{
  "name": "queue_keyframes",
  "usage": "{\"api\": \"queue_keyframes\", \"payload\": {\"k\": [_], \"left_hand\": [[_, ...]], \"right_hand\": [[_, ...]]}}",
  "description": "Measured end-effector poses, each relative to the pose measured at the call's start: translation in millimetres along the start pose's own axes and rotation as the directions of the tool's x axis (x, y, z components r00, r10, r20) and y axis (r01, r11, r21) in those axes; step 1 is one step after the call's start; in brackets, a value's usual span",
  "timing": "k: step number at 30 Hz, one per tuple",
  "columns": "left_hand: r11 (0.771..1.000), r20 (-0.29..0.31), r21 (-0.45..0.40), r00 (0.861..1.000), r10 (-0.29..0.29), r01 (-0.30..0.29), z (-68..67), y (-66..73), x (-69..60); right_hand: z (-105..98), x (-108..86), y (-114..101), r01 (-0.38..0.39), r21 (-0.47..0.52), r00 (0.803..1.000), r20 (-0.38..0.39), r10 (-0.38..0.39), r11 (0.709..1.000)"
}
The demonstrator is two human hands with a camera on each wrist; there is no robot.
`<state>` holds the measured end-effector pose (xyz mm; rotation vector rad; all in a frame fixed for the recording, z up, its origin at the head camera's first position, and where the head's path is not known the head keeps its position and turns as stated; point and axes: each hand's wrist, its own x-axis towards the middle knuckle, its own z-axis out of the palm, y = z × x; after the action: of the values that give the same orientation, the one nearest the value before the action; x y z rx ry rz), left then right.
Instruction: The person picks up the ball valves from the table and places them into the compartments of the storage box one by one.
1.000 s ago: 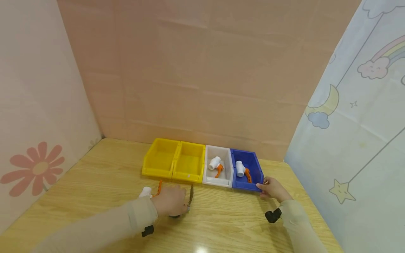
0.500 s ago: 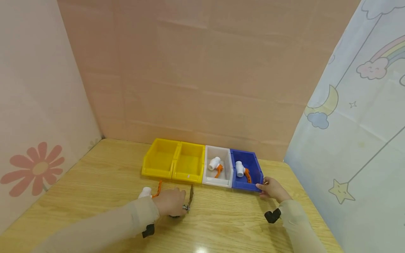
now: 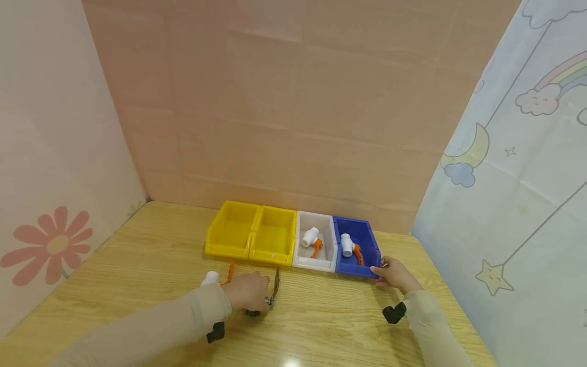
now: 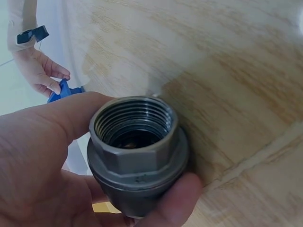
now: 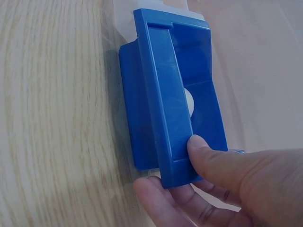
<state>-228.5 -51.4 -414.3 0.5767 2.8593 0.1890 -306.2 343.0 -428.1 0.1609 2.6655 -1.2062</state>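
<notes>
My left hand [image 3: 247, 292] grips a metal ball valve [image 3: 269, 302] just above the table, and its lever [image 3: 277, 283] stands up beyond the fingers. In the left wrist view, thumb and fingers curl round the valve's dark metal body [image 4: 137, 161], whose threaded round opening faces the camera. A white valve [image 3: 211, 278] with an orange handle lies beside the left wrist, partly hidden by the sleeve. At the right, my right hand [image 3: 398, 275] pinches the front corner of a blue bin [image 5: 163, 104], thumb on the rim and fingers beneath. A white valve [image 3: 347, 245] with an orange handle lies inside that bin.
Left of the blue bin, a white bin [image 3: 314, 264] holds another white valve [image 3: 311, 237] with an orange handle. Two yellow bins [image 3: 229, 251] continue the row. All stand on a wooden table [image 3: 330, 321] before a draped backdrop [image 3: 293, 127], with patterned side walls.
Slightly more of the metal valve shows past my left fingers than a second ago. My right hand keeps its hold on the blue bin's corner.
</notes>
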Motion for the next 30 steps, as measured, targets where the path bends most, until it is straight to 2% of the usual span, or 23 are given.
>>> {"api": "queue_keyframes", "payload": {"k": [10,20,27,30], "left_hand": [[0.997,-0.012,-0.072,1.0,0.009,-0.01,2.4,-2.9,0.5],[0.987,-0.06,-0.155,0.998,0.034,-0.043,4.9,-6.2,-1.6],[0.965,-0.097,-0.244,0.993,0.072,-0.093,1.9,-8.9,-4.4],[0.961,-0.1,-0.254,0.991,0.088,-0.111,-2.4,-9.9,-3.9]], "right_hand": [[-0.7,-3.4,-2.2,0.026,0.018,0.999,0.025,-0.026,1.0],[-0.4,-4.0,-3.0,0.017,0.015,1.0,0.018,-0.018,1.0],[0.3,-2.2,-0.9,0.012,0.03,1.0,0.015,-0.012,0.999],[-0.5,-0.5,0.2,0.024,0.023,0.999,0.024,-0.024,0.999]]}}
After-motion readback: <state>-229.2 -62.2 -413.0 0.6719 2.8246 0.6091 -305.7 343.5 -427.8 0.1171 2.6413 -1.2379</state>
